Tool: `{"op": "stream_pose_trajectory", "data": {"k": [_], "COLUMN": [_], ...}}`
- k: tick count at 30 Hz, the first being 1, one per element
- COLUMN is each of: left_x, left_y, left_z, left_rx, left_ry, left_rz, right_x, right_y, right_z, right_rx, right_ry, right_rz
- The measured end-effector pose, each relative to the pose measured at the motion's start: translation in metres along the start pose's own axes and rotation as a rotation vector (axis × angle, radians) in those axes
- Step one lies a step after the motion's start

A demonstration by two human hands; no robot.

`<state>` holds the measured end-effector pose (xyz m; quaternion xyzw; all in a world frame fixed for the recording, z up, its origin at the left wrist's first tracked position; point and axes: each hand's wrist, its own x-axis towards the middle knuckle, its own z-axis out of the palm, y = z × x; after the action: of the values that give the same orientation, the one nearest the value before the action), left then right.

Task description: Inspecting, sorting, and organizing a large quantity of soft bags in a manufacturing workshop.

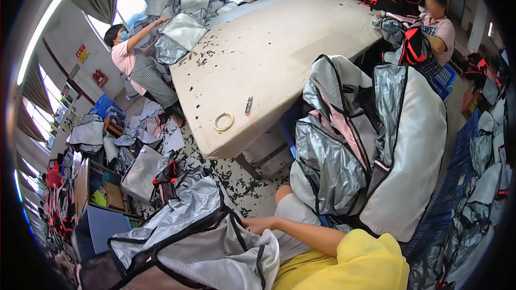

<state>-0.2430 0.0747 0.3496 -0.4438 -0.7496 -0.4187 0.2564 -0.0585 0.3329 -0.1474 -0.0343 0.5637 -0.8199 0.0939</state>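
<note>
Lying across the near lap, a silver bag panel (199, 231) with black binding is being pinched at its edge by one hand (257, 225), fingers closed on the fabric, forearm reaching left from a yellow sleeve (360, 260); which hand cannot be told. Steadier handling is being favoured by gripping the binding. Farther right, stacked silver bags (365, 145) are being stored; beyond, a tape ring (223, 122) is lying on the worktable (279, 48).

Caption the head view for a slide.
Seated person's hand grips a silver, black-trimmed bag beside a worn worktable.
</note>
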Motion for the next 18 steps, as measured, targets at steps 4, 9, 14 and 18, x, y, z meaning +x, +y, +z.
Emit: {"op": "stream_pose_trajectory", "data": {"k": [4,9,14,18], "left_x": [0.061,0.162,0.242,0.361], "left_y": [0.019,0.06,0.104,0.153], "left_z": [0.019,0.07,0.086,0.173], "left_rx": [-0.022,-0.088,-0.128,-0.312], "left_ry": [-0.037,-0.092,-0.061,-0.028], "left_rz": [0.135,0.34,0.508,0.282], "right_x": [0.003,0.039,0.001,0.029], "right_y": [0.074,0.117,-0.068,-0.312], "right_z": [0.006,0.011,-0.148,-0.254], "right_rx": [0.674,1.049,0.473,-0.021], "right_ry": [0.078,-0.084,0.452,0.89], "right_rz": [0.335,0.38,-0.006,-0.298]}}
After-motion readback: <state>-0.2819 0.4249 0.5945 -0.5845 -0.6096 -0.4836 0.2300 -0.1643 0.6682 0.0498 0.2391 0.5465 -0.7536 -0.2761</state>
